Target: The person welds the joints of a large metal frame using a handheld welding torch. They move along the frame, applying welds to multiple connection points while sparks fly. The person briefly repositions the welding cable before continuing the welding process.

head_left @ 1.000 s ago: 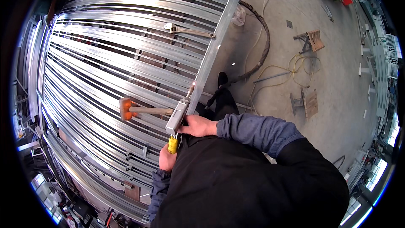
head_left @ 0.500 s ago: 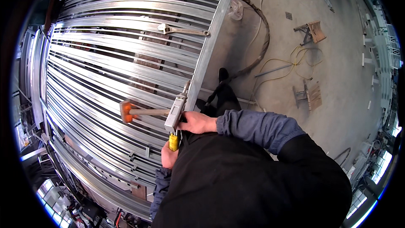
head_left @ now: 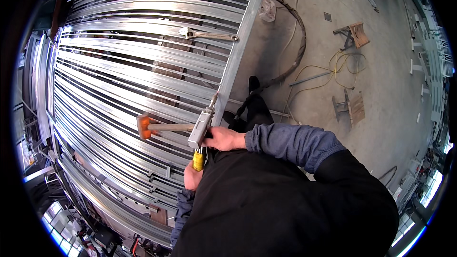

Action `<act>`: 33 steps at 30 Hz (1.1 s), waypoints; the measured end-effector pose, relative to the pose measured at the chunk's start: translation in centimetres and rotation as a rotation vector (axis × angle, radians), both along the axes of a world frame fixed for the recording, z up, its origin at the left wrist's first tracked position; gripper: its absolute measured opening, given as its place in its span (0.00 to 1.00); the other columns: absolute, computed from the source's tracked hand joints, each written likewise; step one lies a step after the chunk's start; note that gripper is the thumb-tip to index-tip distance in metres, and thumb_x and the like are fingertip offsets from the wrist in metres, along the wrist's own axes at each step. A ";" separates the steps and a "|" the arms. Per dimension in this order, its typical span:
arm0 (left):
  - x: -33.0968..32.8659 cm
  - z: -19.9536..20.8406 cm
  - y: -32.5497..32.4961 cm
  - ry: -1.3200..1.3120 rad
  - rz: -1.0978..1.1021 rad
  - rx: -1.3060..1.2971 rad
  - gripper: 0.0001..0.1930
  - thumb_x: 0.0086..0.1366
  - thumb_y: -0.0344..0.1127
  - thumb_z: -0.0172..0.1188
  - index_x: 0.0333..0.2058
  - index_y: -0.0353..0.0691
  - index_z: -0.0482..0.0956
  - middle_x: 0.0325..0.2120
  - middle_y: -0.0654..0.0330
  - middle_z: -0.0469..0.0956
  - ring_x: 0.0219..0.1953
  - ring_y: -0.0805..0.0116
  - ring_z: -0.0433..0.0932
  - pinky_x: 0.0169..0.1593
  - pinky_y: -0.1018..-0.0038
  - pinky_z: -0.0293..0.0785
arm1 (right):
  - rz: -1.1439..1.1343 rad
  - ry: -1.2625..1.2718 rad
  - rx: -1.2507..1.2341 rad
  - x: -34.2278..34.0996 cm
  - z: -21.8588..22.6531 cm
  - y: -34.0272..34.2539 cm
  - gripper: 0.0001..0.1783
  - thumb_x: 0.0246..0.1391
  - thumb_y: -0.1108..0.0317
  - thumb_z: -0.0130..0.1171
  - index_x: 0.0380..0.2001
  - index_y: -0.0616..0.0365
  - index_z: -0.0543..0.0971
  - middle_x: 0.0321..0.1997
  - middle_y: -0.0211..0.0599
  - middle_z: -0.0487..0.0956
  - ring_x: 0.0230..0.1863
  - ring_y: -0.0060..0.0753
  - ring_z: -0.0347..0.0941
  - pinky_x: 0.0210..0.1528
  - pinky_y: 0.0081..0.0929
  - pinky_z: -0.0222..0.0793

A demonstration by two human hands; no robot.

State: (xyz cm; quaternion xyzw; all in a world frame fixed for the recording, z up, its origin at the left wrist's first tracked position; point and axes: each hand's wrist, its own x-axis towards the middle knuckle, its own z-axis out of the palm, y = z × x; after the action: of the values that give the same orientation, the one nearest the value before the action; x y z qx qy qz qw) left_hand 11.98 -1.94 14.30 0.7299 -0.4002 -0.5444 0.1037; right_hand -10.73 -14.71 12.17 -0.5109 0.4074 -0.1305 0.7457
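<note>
A tool with a boxy grey metal body (head_left: 201, 127), a thin tip at its far end and a yellow grip (head_left: 198, 161) at its near end stands over the rack's right rail. My left hand (head_left: 192, 178) is closed at the yellow grip, its fingers partly hidden. My right hand (head_left: 223, 138) is curled against the right side of the metal body; its fingertips are hidden behind it. A hammer with an orange head (head_left: 144, 126) and wooden handle (head_left: 171, 127) reaches left over the bars. Its handle end disappears behind the metal body, so I cannot tell whether my right hand grips it.
Long silvery metal bars (head_left: 119, 74) fill the rack before me, bounded by a right rail (head_left: 238, 52). An adjustable wrench (head_left: 209, 34) lies across them. On the floor to the right are a dark cable (head_left: 301, 47), yellow hose (head_left: 309, 85) and two small wooden-topped stools (head_left: 356, 107).
The grey tool's far tip has shifted slightly right and nearer, with my hands still at it. The whole view has drifted a little; the hammer, wrench and bars otherwise look the same.
</note>
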 end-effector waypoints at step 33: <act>0.4 0.1 -0.3 0.044 0.013 0.024 0.16 0.59 0.31 0.69 0.45 0.30 0.81 0.34 0.59 0.86 0.37 0.74 0.82 0.45 0.72 0.77 | -0.006 -0.050 0.055 -0.1 1.2 -0.5 0.23 0.64 0.52 0.59 0.51 0.61 0.78 0.40 0.43 0.83 0.42 0.40 0.79 0.47 0.35 0.73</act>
State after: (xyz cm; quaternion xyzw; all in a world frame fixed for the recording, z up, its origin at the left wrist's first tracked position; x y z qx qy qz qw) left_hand 12.42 -2.29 14.37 0.7214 -0.3865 -0.5644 0.1075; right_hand -10.88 -15.26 13.39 -0.4855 0.3936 -0.1343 0.7690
